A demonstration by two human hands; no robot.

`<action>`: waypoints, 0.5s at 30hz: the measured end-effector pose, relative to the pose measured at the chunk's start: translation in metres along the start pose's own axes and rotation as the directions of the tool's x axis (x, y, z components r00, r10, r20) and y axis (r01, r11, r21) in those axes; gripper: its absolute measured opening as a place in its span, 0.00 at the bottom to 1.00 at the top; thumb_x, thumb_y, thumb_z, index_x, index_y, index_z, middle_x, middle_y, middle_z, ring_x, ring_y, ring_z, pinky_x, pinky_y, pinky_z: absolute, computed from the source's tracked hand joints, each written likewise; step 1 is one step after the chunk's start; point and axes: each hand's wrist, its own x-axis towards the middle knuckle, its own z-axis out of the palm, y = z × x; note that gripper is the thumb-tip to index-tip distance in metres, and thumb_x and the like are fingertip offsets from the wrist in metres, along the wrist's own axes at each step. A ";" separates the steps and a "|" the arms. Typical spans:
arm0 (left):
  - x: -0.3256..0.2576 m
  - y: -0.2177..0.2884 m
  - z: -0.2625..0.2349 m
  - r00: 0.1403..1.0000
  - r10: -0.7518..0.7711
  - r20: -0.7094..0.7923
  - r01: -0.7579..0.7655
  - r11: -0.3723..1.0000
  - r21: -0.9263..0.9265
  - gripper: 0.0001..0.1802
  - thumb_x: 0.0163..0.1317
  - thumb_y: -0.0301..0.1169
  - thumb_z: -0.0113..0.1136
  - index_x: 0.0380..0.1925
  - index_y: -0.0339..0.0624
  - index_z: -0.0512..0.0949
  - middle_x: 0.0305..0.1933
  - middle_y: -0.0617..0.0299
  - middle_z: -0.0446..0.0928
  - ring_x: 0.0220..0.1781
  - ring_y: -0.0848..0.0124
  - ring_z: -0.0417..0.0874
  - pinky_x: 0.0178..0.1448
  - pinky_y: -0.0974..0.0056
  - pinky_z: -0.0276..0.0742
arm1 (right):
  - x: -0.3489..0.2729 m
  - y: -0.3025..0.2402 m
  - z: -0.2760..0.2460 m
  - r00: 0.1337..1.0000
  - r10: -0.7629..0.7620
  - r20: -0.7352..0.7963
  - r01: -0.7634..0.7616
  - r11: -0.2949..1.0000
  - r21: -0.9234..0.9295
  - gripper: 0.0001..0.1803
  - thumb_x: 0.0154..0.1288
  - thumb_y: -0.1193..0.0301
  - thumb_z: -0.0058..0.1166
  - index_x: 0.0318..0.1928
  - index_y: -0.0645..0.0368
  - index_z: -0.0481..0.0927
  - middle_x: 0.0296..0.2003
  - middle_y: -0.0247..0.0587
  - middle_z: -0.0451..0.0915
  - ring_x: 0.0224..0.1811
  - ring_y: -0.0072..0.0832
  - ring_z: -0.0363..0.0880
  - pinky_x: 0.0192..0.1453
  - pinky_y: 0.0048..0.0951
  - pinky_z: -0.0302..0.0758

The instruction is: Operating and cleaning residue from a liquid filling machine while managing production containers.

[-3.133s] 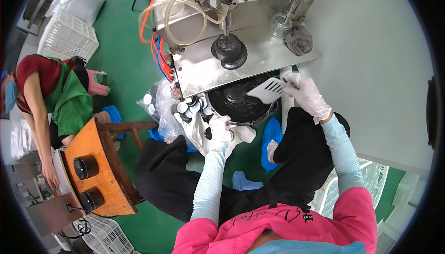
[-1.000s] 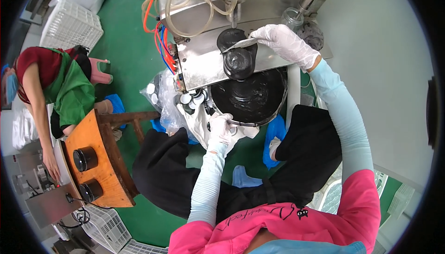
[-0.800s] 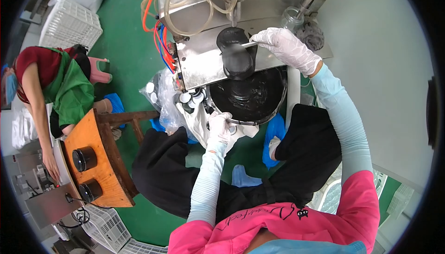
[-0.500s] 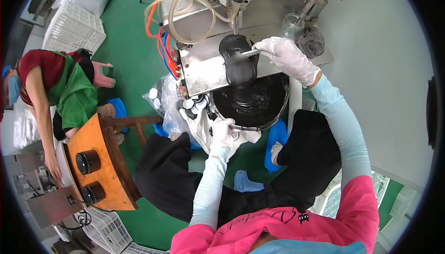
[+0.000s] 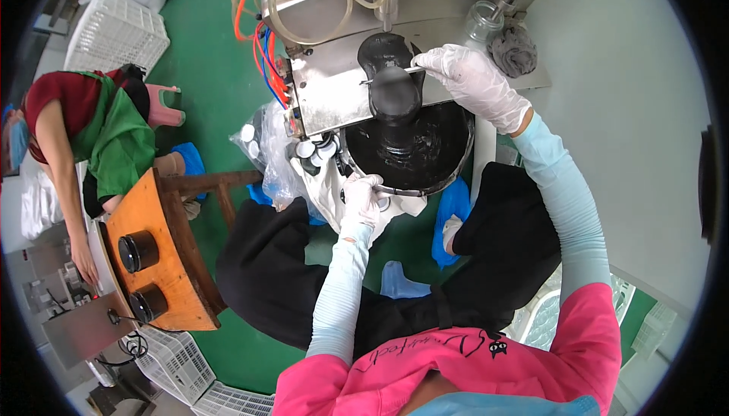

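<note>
The pink shirt point(image 5: 463, 370) nearest the view carries dark cursive lettering point(image 5: 402, 346) and a small black cat figure point(image 5: 497, 348) across the chest. Beyond the black trousers point(image 5: 273, 264), the white-gloved left hand point(image 5: 362, 198) is curled on the near left rim of a wide round bowl of black paste point(image 5: 410, 191). Green floor point(image 5: 323, 245) shows between the knees, below the bowl. The white-gloved right hand point(image 5: 474, 85) pinches the handle of a flat white spatula point(image 5: 414, 69), its blade lying among a thick lump of glossy black paste point(image 5: 395, 94). That lump overhangs the front edge of a shiny steel plate point(image 5: 326, 101), above the bowl. Bare metal shows left of the lump; at the plate's right end sit a crumpled grey cloth point(image 5: 514, 51) and a clear round jar point(image 5: 483, 25). A vertical metal nozzle point(image 5: 389, 19) hangs just behind the lump.
</note>
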 end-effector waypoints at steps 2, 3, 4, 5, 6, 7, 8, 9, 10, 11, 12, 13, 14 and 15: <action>0.000 0.000 -0.001 1.000 0.006 0.014 -0.006 1.000 -0.010 0.03 0.48 0.16 0.52 0.23 0.33 0.70 0.21 0.55 0.72 0.16 0.64 0.77 0.19 0.64 0.80 | -0.003 -0.002 0.001 1.000 -0.022 -0.008 0.022 1.000 -0.009 0.11 0.59 0.79 0.44 0.41 0.63 0.76 0.34 0.48 0.78 0.38 0.42 0.76 0.44 0.35 0.74; -0.001 0.000 -0.001 1.000 -0.002 -0.011 0.002 1.000 0.010 0.03 0.48 0.16 0.52 0.23 0.33 0.70 0.21 0.55 0.72 0.16 0.64 0.77 0.19 0.64 0.80 | -0.005 -0.003 0.001 1.000 -0.024 -0.001 0.024 0.999 -0.023 0.11 0.58 0.79 0.44 0.41 0.63 0.76 0.34 0.48 0.78 0.38 0.42 0.76 0.44 0.35 0.74; -0.001 0.001 -0.001 1.000 0.000 -0.004 0.000 1.000 -0.007 0.03 0.47 0.16 0.53 0.22 0.34 0.70 0.20 0.56 0.72 0.16 0.64 0.76 0.19 0.64 0.80 | -0.006 -0.004 0.001 1.000 -0.026 0.004 0.026 0.999 -0.038 0.11 0.58 0.79 0.44 0.41 0.63 0.76 0.34 0.48 0.78 0.38 0.41 0.76 0.44 0.34 0.74; -0.001 0.001 0.000 0.999 -0.009 0.036 0.011 0.999 -0.053 0.04 0.47 0.16 0.53 0.22 0.34 0.70 0.20 0.56 0.71 0.16 0.64 0.76 0.19 0.64 0.80 | -0.007 -0.005 0.002 1.000 -0.025 0.005 0.025 0.999 -0.037 0.11 0.58 0.79 0.44 0.41 0.63 0.76 0.34 0.48 0.78 0.38 0.41 0.76 0.44 0.34 0.74; -0.001 0.001 0.000 1.000 0.003 0.002 -0.003 1.000 -0.024 0.04 0.47 0.16 0.53 0.22 0.34 0.70 0.20 0.56 0.71 0.16 0.64 0.76 0.19 0.64 0.80 | -0.008 -0.005 0.002 1.000 -0.028 0.002 0.028 0.999 -0.028 0.11 0.57 0.80 0.45 0.41 0.63 0.76 0.35 0.47 0.78 0.38 0.41 0.76 0.44 0.33 0.74; -0.002 0.001 0.001 1.000 0.002 0.005 -0.002 1.000 -0.018 0.04 0.47 0.16 0.53 0.22 0.35 0.70 0.20 0.57 0.71 0.16 0.65 0.76 0.19 0.64 0.80 | -0.009 -0.006 0.003 1.000 -0.009 0.014 0.010 1.000 -0.019 0.12 0.55 0.80 0.46 0.41 0.63 0.76 0.35 0.46 0.78 0.39 0.40 0.76 0.44 0.33 0.74; -0.002 0.001 0.001 1.000 0.001 0.008 -0.001 1.000 -0.011 0.05 0.46 0.16 0.53 0.22 0.35 0.70 0.20 0.57 0.71 0.16 0.65 0.75 0.19 0.64 0.80 | -0.010 -0.007 0.003 1.000 -0.031 0.000 0.031 0.999 -0.016 0.12 0.55 0.80 0.46 0.41 0.63 0.76 0.35 0.46 0.78 0.39 0.40 0.76 0.44 0.33 0.74; -0.002 0.001 0.001 1.000 0.000 0.008 0.000 1.000 -0.011 0.05 0.46 0.16 0.53 0.22 0.35 0.70 0.20 0.57 0.71 0.16 0.65 0.75 0.19 0.64 0.80 | -0.011 -0.008 0.003 0.999 -0.047 0.020 0.048 0.998 -0.040 0.12 0.54 0.80 0.46 0.41 0.62 0.76 0.35 0.45 0.78 0.39 0.39 0.76 0.44 0.32 0.74; -0.002 0.000 0.002 1.000 0.006 0.003 -0.006 1.000 -0.018 0.05 0.47 0.15 0.51 0.22 0.36 0.69 0.20 0.58 0.71 0.15 0.68 0.75 0.17 0.67 0.78 | -0.012 -0.009 0.003 0.998 -0.053 0.033 0.055 0.997 -0.061 0.13 0.53 0.80 0.47 0.41 0.62 0.76 0.35 0.44 0.78 0.39 0.38 0.76 0.44 0.32 0.74; -0.002 0.000 0.001 0.999 0.005 0.031 -0.004 0.999 -0.042 0.06 0.48 0.15 0.49 0.22 0.37 0.68 0.19 0.59 0.71 0.15 0.70 0.75 0.14 0.70 0.76 | -0.014 -0.010 0.004 0.997 -0.061 0.040 0.063 0.996 -0.064 0.13 0.53 0.80 0.47 0.41 0.62 0.76 0.35 0.44 0.78 0.39 0.38 0.76 0.44 0.32 0.74; -0.002 0.000 0.001 1.000 0.011 0.000 -0.011 1.000 -0.025 0.06 0.48 0.15 0.49 0.22 0.37 0.68 0.19 0.59 0.71 0.15 0.70 0.75 0.14 0.70 0.76 | -0.015 -0.011 0.004 0.997 -0.062 0.037 0.064 0.996 -0.066 0.13 0.53 0.81 0.47 0.41 0.61 0.76 0.35 0.43 0.78 0.39 0.38 0.76 0.44 0.32 0.74; -0.002 -0.001 0.000 1.000 0.009 0.003 -0.009 0.999 -0.038 0.06 0.47 0.15 0.51 0.22 0.36 0.69 0.19 0.59 0.71 0.16 0.68 0.75 0.17 0.67 0.78 | -0.016 -0.013 0.005 0.997 -0.065 0.031 0.067 0.996 -0.066 0.13 0.53 0.81 0.47 0.41 0.60 0.76 0.35 0.42 0.78 0.39 0.37 0.75 0.44 0.31 0.74; -0.001 -0.002 -0.001 1.000 -0.011 0.011 0.012 0.998 -0.062 0.05 0.45 0.15 0.53 0.21 0.35 0.70 0.20 0.58 0.71 0.18 0.66 0.76 0.19 0.63 0.79 | -0.017 -0.014 0.005 0.998 -0.062 0.033 0.064 0.996 -0.069 0.13 0.53 0.81 0.47 0.41 0.60 0.76 0.35 0.42 0.78 0.39 0.37 0.75 0.44 0.31 0.74; -0.001 -0.003 -0.002 1.000 0.006 0.008 -0.006 0.999 -0.049 0.05 0.45 0.15 0.53 0.21 0.35 0.70 0.20 0.58 0.71 0.18 0.66 0.76 0.19 0.63 0.79 | -0.017 -0.015 0.005 0.996 -0.077 0.036 0.079 0.995 -0.061 0.13 0.52 0.81 0.47 0.40 0.60 0.76 0.35 0.41 0.78 0.39 0.36 0.75 0.44 0.31 0.74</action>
